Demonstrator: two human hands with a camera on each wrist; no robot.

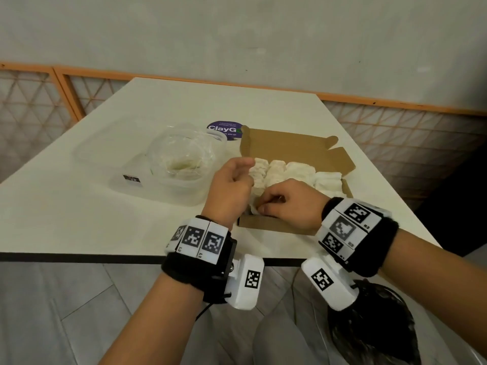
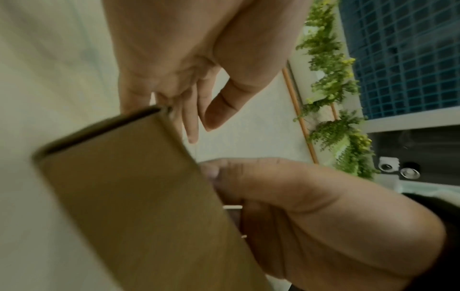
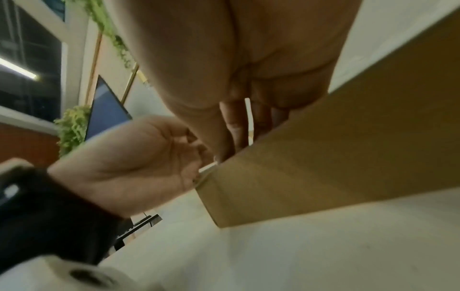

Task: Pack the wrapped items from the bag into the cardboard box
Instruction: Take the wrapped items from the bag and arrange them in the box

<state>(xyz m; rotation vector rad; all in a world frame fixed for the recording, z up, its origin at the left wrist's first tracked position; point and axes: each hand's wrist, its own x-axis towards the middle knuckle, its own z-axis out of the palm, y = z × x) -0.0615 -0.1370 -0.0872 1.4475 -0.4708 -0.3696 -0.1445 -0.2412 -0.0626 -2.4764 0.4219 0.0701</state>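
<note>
An open cardboard box lies on the white table with a row of white wrapped items inside. My right hand reaches into the box's near-left corner, its fingers curled on one wrapped item. Beside the box's left wall my left hand hovers with loosely bent fingers and holds nothing. In the left wrist view the left hand has thumb and finger apart above the box wall. The right wrist view shows the right hand's fingers going down behind the box wall.
A clear plastic bag sits in a clear plastic container left of the box. A purple round sticker lies behind it. The table's near edge runs just under my wrists. An orange-framed screen stands behind the table.
</note>
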